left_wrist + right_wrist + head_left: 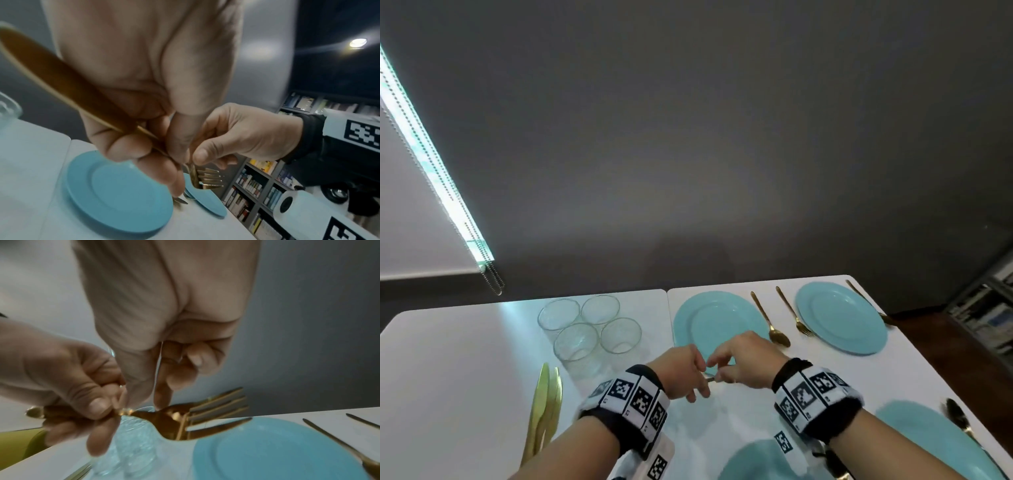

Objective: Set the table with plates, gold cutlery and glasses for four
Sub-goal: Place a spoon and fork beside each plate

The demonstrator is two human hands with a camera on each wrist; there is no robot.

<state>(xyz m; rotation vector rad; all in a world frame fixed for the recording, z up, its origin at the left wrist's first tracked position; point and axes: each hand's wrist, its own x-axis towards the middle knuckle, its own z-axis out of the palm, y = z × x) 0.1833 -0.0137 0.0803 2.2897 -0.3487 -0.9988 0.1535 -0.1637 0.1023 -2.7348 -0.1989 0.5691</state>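
Observation:
Both hands meet over the near rim of a blue plate (709, 318). My left hand (688, 373) grips the handles of two gold forks (213, 417); the long handles (61, 84) run back under its palm. My right hand (726, 370) pinches one fork by the neck, just behind the tines (207, 178). A second plate (839, 318) lies at the far right, with a gold spoon (770, 322) and a fork (792, 311) laid between the two plates. Two more plates (928, 442) sit near me. Several glasses (589, 329) stand together at the left.
Gold knives (544, 407) lie in a bunch near the left front of the white table (448, 359). More cutlery (959, 418) lies beside the near right plate. A bookshelf (989, 315) stands past the table's right edge. A paper roll (298, 206) shows at the right.

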